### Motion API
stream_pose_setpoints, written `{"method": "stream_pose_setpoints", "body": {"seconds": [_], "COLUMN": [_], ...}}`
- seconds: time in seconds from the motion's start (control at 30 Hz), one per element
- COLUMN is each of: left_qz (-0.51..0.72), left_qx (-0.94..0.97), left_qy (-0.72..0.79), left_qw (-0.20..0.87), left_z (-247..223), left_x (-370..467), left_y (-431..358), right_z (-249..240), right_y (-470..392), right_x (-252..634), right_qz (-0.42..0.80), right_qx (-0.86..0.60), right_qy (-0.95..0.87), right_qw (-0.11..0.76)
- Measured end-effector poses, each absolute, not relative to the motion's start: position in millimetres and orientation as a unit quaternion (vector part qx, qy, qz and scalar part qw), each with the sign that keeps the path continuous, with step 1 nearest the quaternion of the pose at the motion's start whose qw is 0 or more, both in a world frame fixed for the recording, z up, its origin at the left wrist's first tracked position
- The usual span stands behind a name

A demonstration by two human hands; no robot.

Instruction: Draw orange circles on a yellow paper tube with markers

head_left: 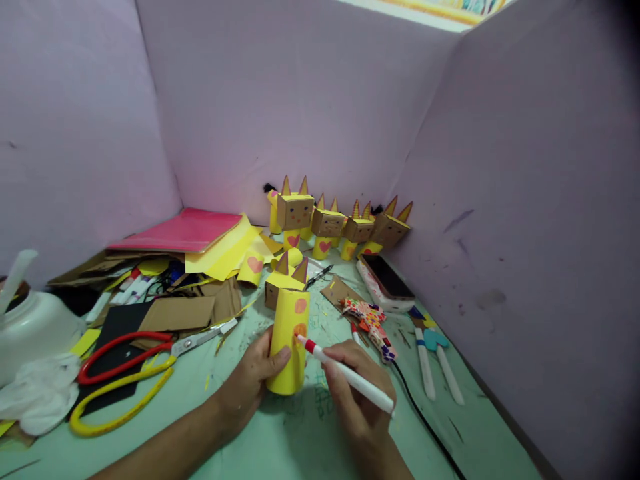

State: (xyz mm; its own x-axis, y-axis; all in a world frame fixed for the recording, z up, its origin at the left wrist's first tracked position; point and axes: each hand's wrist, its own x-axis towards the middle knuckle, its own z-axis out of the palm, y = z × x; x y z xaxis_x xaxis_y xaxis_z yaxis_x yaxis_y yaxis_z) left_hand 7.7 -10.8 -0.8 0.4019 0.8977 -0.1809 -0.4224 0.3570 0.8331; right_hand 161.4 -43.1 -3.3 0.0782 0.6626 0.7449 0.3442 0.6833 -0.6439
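Yellow tube (286, 317), held nearly upright between the two hands, with its lower left side enclosed by the left hand (257, 370). The tube is pinched by that hand, the thumb laid across its front and the other fingers hidden behind. Two round orange patches are borne on the visible face. The lower patch is met by the red tip of a white marker (367, 390), which is pinched between the thumb and fingers of the right hand (363, 373) and slanted down toward its rear end.

Just beyond the tube, a cardboard head (271, 295) with pointed ears is partly hidden. Farther beyond the hands, similar box-headed figures (295, 213) are arranged along the back wall. To the left of the left hand, open scissors (181, 345) with red and yellow handles are seen, with cardboard pieces (180, 313) and a pink folder (185, 230) beyond. Beyond the right hand, a flower-patterned tool (367, 320) with a black cord and a phone (393, 277) are placed; white-handled tools (426, 367) are laid to its right.

A pale green tabletop (295, 443), marked with scribbles and scraps, is enclosed by smudged, pale purple walls (310, 100).
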Motion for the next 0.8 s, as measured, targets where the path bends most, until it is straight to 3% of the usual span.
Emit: {"method": "stream_pose_setpoints", "body": {"seconds": [0.5, 0.8], "left_qz": [0.423, 0.420], "left_qx": [0.405, 0.418], "left_qy": [0.349, 0.349], "left_qw": [0.732, 0.726], "left_z": [-9, -12], "left_x": [9, 7], "left_y": [-11, -10], "right_z": [-5, -7], "right_y": [-43, -42], "right_x": [160, 160], "right_qz": [0.055, 0.074], "right_qx": [-0.394, -0.387], "right_qy": [-0.696, -0.699], "right_qw": [0.598, 0.598]}}
